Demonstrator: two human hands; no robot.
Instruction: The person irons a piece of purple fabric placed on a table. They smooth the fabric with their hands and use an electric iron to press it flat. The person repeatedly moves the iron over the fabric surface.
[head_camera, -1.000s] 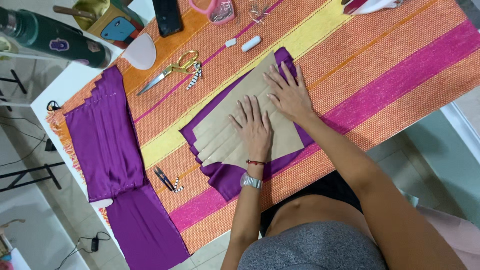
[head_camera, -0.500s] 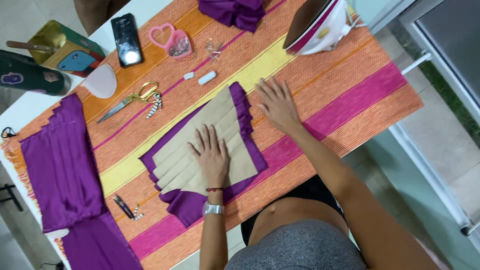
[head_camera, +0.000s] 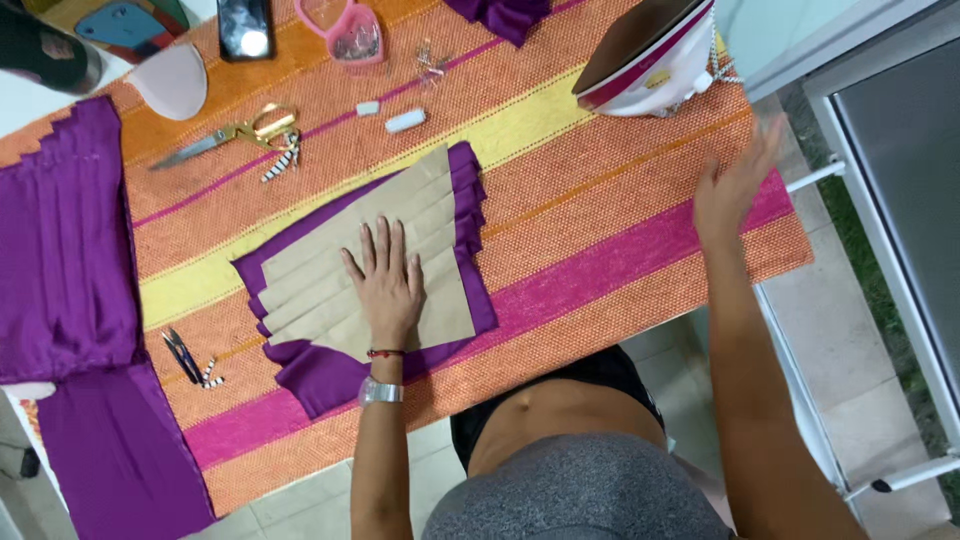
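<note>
My left hand (head_camera: 385, 280) lies flat, fingers spread, on a folded brown paper pattern (head_camera: 330, 270). The pattern rests on pleated purple fabric (head_camera: 470, 200) on an orange, yellow and pink striped cloth (head_camera: 580, 240). My right hand (head_camera: 735, 185) is raised and open over the right end of the cloth, blurred, below a white and pink iron (head_camera: 650, 55) that stands at the far right corner. It holds nothing.
Gold scissors (head_camera: 235, 135), two white chalk pieces (head_camera: 405, 121), a pink heart-shaped box (head_camera: 350, 30), a phone (head_camera: 246, 27) and pins lie at the back. Large purple fabric (head_camera: 60, 230) covers the left end. Small snips (head_camera: 185, 352) lie near the front edge.
My right hand has left the paper pattern and swung right, toward the iron. The view has shifted right. My left hand stays pressed on the pattern.
</note>
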